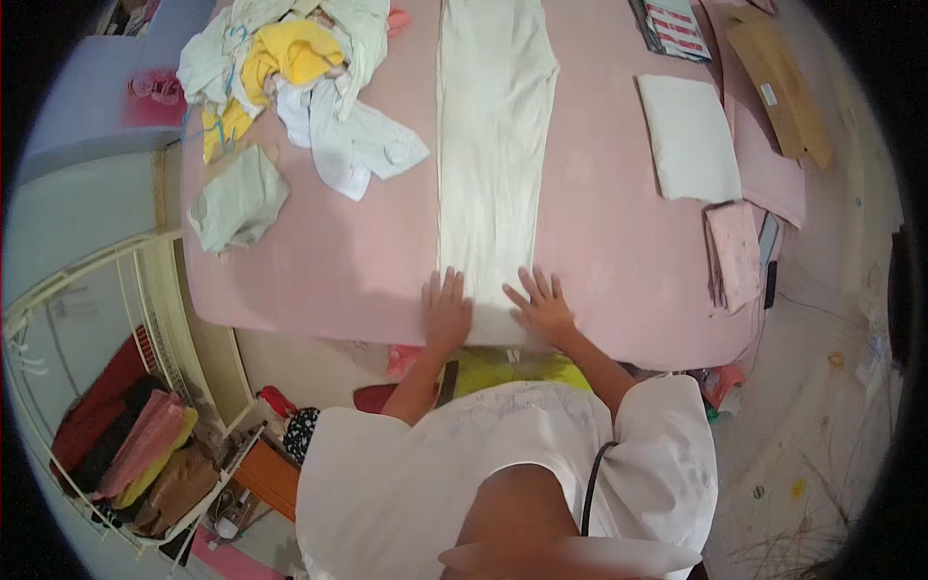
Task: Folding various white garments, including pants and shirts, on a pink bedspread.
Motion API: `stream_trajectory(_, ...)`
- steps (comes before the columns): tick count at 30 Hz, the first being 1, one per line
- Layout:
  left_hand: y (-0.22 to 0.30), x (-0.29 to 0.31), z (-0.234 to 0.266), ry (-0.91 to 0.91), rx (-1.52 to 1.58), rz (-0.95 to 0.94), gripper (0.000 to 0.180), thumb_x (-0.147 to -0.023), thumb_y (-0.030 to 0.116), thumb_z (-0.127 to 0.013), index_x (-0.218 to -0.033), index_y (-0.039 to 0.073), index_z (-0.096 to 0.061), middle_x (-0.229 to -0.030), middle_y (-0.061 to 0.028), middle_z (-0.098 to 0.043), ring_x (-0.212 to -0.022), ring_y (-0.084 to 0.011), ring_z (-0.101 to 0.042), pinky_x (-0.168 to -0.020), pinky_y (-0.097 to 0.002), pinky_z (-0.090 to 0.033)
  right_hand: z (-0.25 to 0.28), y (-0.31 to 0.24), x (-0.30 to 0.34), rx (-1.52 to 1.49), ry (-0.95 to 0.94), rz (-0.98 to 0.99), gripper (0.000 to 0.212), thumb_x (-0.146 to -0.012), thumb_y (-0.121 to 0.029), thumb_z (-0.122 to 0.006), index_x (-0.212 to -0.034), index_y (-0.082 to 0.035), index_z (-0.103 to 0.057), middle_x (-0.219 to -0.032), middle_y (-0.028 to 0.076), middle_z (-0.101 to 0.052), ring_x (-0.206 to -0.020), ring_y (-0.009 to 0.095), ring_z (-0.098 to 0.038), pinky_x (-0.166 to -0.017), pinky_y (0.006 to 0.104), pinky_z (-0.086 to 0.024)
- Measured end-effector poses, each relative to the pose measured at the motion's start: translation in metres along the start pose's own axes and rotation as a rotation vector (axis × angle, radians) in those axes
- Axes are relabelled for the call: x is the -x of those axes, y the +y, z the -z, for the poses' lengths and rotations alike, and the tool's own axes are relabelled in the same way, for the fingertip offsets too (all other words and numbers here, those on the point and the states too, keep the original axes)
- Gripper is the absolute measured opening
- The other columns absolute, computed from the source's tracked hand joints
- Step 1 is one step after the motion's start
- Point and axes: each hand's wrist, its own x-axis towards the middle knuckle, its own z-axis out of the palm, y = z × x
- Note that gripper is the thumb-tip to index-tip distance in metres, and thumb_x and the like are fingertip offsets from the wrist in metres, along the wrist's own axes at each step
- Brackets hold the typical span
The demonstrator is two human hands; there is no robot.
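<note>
A pair of white trousers (491, 145) lies stretched lengthwise over the pink-covered bed (619, 280), one leg over the other, its near end at the bed's front edge. My left hand (448, 311) rests on the left side of that near end, fingers spread and pointing away from me. On the right side, my right hand (543, 307) lies flat with its fingers apart, touching the cloth's edge. Neither hand grips anything.
Rumpled clothes (338, 116), white and yellow, are heaped at the far left, with a pale bundle (239, 198) nearer. Folded white cloth (688, 135) and folded pink cloth (735, 253) lie along the right edge. A metal rack (126, 253) with stacked fabrics stands left of the bed.
</note>
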Motion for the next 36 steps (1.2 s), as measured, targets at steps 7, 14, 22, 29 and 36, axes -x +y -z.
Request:
stream_trajectory(7, -0.018, 0.095, 0.028, -0.346, 0.262, 0.230, 0.054, -0.094, 0.024, -0.056, -0.138, -0.004, -0.042, -0.147, -0.0214, -0.041, -0.135, -0.0360, -0.042, -0.106, -0.0470, -0.040, 0.061, -0.034, 0.057, -0.479, -0.727, -0.256, 0.052, -0.092, -0.050, -0.058, -0.130, -0.015, -0.056, -0.126, 0.015, -0.062, -0.112, 0.037, -0.061, -0.092, 0.0487, -0.049)
stream_trajectory(14, -0.015, 0.041, -0.034, 0.437, 0.513, 0.542, 0.058, -0.079, 0.034, -0.076, -0.119, -0.005, -0.060, -0.111, -0.0237, -0.064, -0.097, -0.0414, -0.062, -0.087, -0.0458, -0.049, -0.033, -0.056, 0.014, -0.953, 0.433, -0.834, 0.054, -0.082, -0.033, -0.075, -0.112, 0.009, -0.060, -0.099, 0.019, -0.068, -0.090, 0.025, -0.067, -0.079, 0.0372, -0.053)
stream_trajectory(22, 0.015, 0.055, 0.037, -0.085, 1.255, 0.790, 0.047, -0.079, 0.025, -0.076, -0.114, -0.004, -0.063, -0.106, -0.0147, -0.067, -0.099, -0.0231, -0.063, -0.086, -0.0399, -0.049, 0.028, -0.049, 0.037, -1.660, 0.059, -0.742, 0.053, -0.090, -0.021, -0.068, -0.131, 0.006, -0.050, -0.118, 0.017, -0.063, -0.101, 0.025, -0.064, -0.086, 0.0363, -0.053)
stream_trajectory(29, 0.004, 0.129, 0.019, -0.303, 1.235, 0.376, 0.035, -0.084, 0.015, -0.068, -0.114, -0.001, -0.066, -0.107, -0.0103, -0.068, -0.097, -0.0228, -0.063, -0.085, -0.0364, -0.050, 0.047, -0.049, 0.110, -1.332, -0.279, -0.548, 0.049, -0.087, -0.026, -0.070, -0.126, 0.002, -0.058, -0.105, 0.010, -0.068, -0.087, 0.019, -0.066, -0.069, 0.0306, -0.056)
stream_trajectory(36, 0.013, 0.135, 0.009, -0.461, 1.412, 0.894, 0.038, -0.080, 0.014, -0.070, -0.116, 0.004, -0.064, -0.102, -0.0125, -0.067, -0.095, -0.0232, -0.064, -0.086, -0.0327, -0.052, 0.042, -0.061, 0.113, -1.233, -0.148, -0.969, 0.055, -0.084, -0.028, -0.073, -0.128, -0.001, -0.054, -0.100, 0.010, -0.067, -0.088, 0.019, -0.065, -0.065, 0.0331, -0.053)
